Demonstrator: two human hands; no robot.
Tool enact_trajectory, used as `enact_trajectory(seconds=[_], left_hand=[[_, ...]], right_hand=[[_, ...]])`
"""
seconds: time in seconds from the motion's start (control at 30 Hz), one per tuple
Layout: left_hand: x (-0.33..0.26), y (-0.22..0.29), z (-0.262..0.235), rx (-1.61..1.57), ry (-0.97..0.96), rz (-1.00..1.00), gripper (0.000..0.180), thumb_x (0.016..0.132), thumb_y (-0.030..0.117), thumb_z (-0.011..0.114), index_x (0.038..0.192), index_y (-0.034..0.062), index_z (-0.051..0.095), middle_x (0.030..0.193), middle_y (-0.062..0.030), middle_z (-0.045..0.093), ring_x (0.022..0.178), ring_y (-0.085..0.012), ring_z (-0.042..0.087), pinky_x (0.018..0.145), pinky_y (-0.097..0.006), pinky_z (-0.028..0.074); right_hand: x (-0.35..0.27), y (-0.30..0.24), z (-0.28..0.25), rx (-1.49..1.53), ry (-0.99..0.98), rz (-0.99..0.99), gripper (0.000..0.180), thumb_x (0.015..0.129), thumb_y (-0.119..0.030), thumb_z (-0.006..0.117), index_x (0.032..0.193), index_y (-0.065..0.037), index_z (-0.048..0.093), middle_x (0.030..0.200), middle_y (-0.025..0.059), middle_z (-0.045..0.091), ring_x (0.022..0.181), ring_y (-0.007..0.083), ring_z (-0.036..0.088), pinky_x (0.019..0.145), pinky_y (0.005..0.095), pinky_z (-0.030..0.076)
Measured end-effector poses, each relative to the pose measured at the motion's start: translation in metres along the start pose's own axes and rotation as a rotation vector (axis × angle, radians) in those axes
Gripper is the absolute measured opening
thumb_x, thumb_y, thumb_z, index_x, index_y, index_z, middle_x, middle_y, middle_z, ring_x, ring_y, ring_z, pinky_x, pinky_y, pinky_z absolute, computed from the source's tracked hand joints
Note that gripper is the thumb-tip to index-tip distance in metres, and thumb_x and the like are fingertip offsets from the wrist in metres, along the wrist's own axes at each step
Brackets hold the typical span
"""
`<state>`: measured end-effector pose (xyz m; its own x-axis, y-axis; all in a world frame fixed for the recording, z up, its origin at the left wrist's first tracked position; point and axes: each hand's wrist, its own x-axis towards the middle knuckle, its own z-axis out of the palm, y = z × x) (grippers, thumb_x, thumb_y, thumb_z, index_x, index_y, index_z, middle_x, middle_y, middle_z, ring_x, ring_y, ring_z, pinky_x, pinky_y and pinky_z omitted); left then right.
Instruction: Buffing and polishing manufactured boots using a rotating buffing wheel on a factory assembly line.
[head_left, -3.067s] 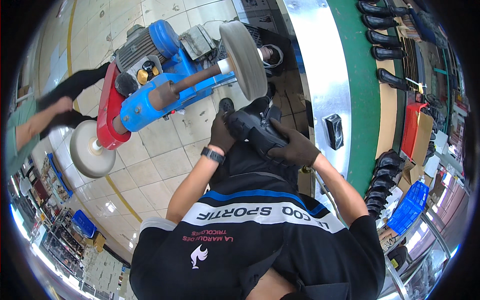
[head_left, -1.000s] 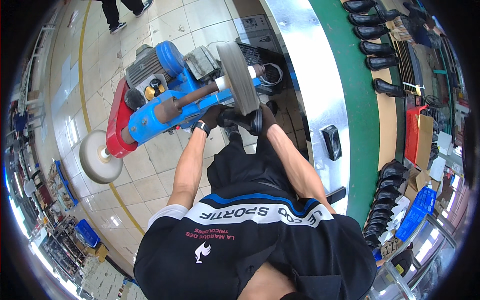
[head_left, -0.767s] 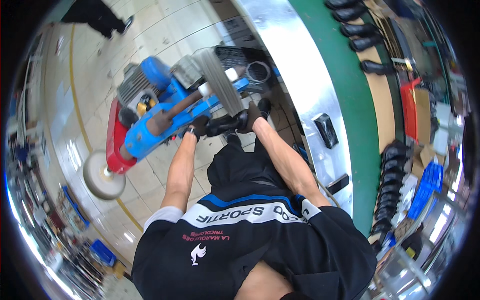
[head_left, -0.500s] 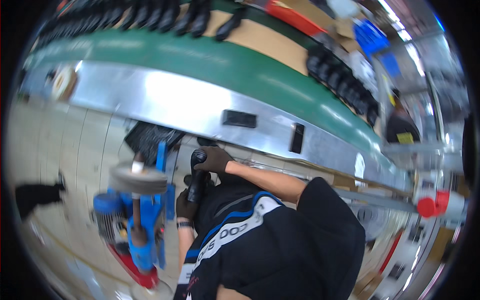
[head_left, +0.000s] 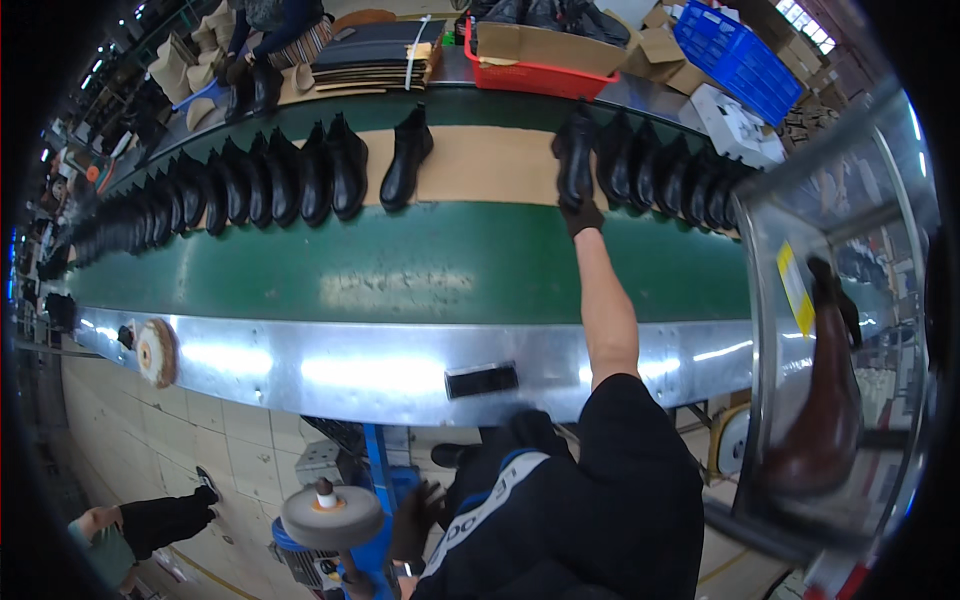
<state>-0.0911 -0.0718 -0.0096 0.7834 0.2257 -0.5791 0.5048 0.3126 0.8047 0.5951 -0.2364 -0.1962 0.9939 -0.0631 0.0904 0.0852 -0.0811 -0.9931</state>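
My right hand (head_left: pixel 582 215), in a dark glove, stretches far over the green conveyor belt (head_left: pixel 480 265). It grips the toe end of a black ankle boot (head_left: pixel 575 155), which sits at the left end of the right-hand row of black boots (head_left: pixel 660 175) on brown cardboard. Low in the view, my left hand (head_left: pixel 412 522), also gloved, hangs beside the blue polishing machine (head_left: pixel 375 545). Its fingers look apart and nothing shows in them. The grey buffing wheel (head_left: pixel 332 517) is to its left.
A metal ledge (head_left: pixel 330 370) carries a black phone-like slab (head_left: pixel 481 380) and a white round wheel (head_left: pixel 157 352). More black boots (head_left: pixel 260 180) line the belt's left. A metal frame (head_left: pixel 755 300) stands at right. Other people (head_left: pixel 285 25) are at the far left and on the floor, lower left.
The boot both hands held near my body is now out on the cardboard in my right hand. My left hand has let go and stays low. The view has turned toward the belt.
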Motion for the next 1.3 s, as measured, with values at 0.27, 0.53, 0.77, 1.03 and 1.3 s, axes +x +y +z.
enact_trajectory(seconds=[0.27,0.53,0.77,1.03,1.3], left_hand=[[-0.041,-0.059,0.008,0.186,0.25,-0.323,0.04,0.089,0.029,0.043,0.122,0.0064,0.045,0.111,-0.0105,0.054,0.096,-0.0235,0.055,0.078,-0.035,0.046],[-0.052,-0.102,0.012,-0.142,0.493,-0.463,0.033,0.088,0.03,0.044,0.114,0.0116,0.052,0.098,-0.0067,0.059,0.084,-0.0167,0.058,0.071,-0.033,0.047],[-0.048,-0.118,0.039,-0.506,0.587,-0.324,0.035,0.091,0.022,0.04,0.122,0.0072,0.045,0.103,-0.0099,0.058,0.084,-0.0157,0.059,0.068,-0.027,0.048],[-0.072,-0.298,0.085,-1.013,0.931,-0.078,0.037,0.087,0.023,0.044,0.121,0.0101,0.047,0.102,-0.0074,0.061,0.082,-0.0194,0.06,0.063,-0.031,0.047],[-0.099,-0.392,0.188,-1.589,1.202,-0.409,0.042,0.083,0.033,0.045,0.12,0.0126,0.044,0.111,-0.01,0.057,0.09,-0.029,0.057,0.069,-0.044,0.045]], right_hand=[[-0.024,0.006,0.071,-0.898,-0.23,-0.028,0.056,0.072,-0.034,0.069,0.116,-0.004,0.051,0.107,0.0171,0.058,0.097,0.0323,0.056,0.083,0.0368,0.045],[-0.254,-0.101,0.089,-0.58,-1.145,0.013,0.06,0.067,-0.039,0.072,0.109,0.0,0.055,0.105,0.0172,0.059,0.095,0.0279,0.057,0.085,0.0349,0.045],[-0.369,-0.125,0.059,-1.064,-1.381,-0.694,0.048,0.048,-0.024,0.074,0.086,-0.002,0.052,0.09,0.0174,0.053,0.085,0.0349,0.053,0.07,0.0446,0.046],[-0.415,-0.151,0.056,-1.109,-1.755,-0.517,0.086,0.058,-0.036,0.072,0.128,-0.006,0.032,0.091,0.0231,0.06,0.083,0.0397,0.059,0.071,0.0442,0.048],[-0.596,-0.147,0.078,-0.548,-1.909,-0.464,0.106,0.053,-0.025,0.068,0.14,-0.022,0.007,0.111,0.0258,0.053,0.097,0.0403,0.055,0.08,0.0432,0.046]])
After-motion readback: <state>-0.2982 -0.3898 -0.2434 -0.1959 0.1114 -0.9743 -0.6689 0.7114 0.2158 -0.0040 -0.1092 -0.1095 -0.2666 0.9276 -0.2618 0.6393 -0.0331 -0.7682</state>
